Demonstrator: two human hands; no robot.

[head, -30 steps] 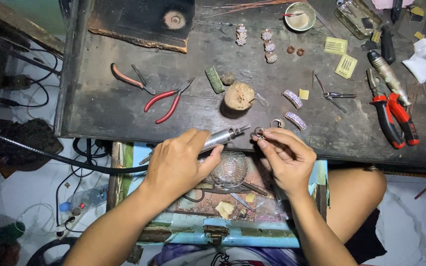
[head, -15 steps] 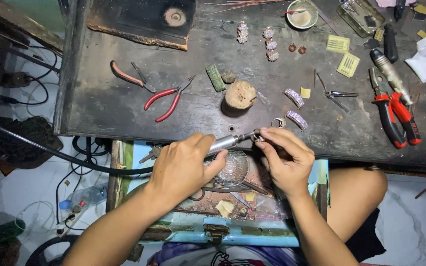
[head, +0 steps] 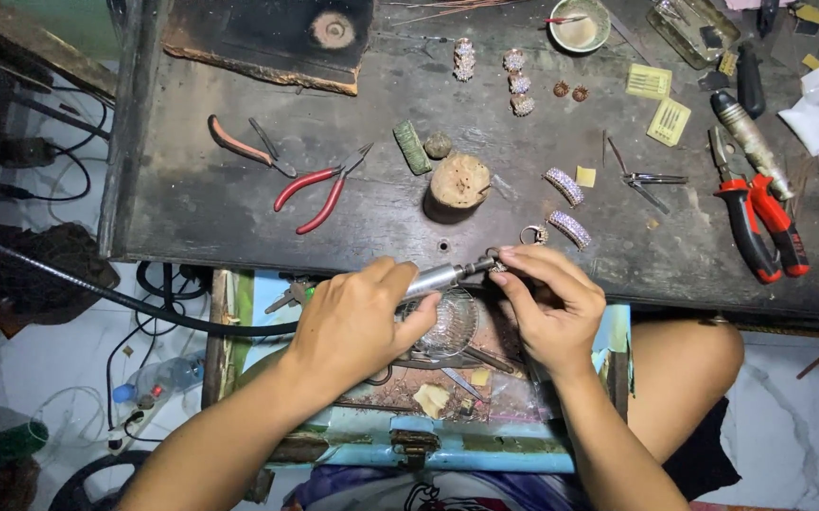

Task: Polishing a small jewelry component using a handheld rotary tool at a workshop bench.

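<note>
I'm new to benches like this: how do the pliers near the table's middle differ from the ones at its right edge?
The middle red pliers have slim handles spread wide and thin pointed jaws; the right red-and-black pliers have thick padded handles lying close together. The middle pair lies slanted with its jaws toward the upper right; the right pair stands nearly straight up the picture. Both rest untouched on the dark table.

A dark, worn workbench [head: 239, 203] is carrying scattered tools. Red-handled pliers [head: 319, 187] are lying open near its middle, with orange-handled pliers [head: 244, 147] sitting to their left. A round wooden block [head: 459, 182] is standing beside a green stick [head: 412, 147]. Two jewelled bands [head: 565, 203] are resting right of the block, and tweezers [head: 646, 180] are lying further right. Red cutters [head: 759, 227] are lying at the right edge. A small bowl [head: 579, 24] is sitting at the top, with yellow cards [head: 660, 102] lying nearby.
</note>
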